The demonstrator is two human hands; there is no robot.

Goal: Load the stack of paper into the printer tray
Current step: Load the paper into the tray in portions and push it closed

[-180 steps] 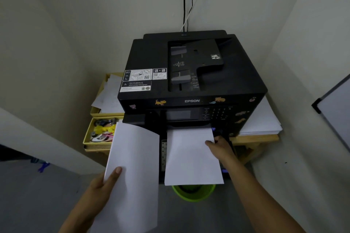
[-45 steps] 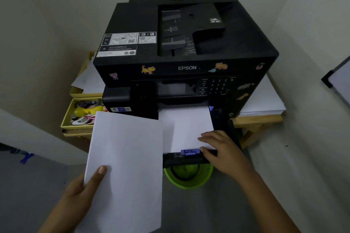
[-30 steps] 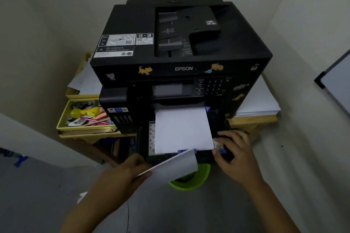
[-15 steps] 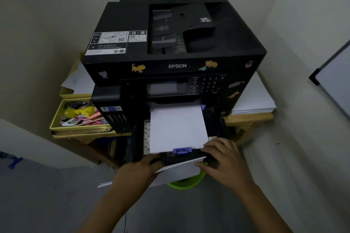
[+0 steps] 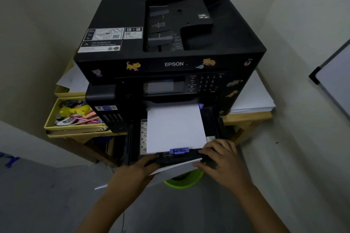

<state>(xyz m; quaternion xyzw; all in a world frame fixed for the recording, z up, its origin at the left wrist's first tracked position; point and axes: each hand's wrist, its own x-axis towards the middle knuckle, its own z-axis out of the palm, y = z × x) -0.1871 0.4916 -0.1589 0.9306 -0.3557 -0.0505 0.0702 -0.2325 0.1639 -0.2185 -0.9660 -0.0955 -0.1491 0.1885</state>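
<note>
A person's right hand [image 5: 223,159] curls its fingers over the front lip of the pulled-out printer tray [image 5: 178,156], where a stack of paper [image 5: 175,126] lies flat behind a blue guide [image 5: 179,150]. The left hand [image 5: 136,173] pinches spare sheets [image 5: 176,168] just below the tray's front edge. The black printer [image 5: 170,47] sits on a wooden bench [image 5: 246,117], with loose paper [image 5: 251,98] at its right edge.
</note>
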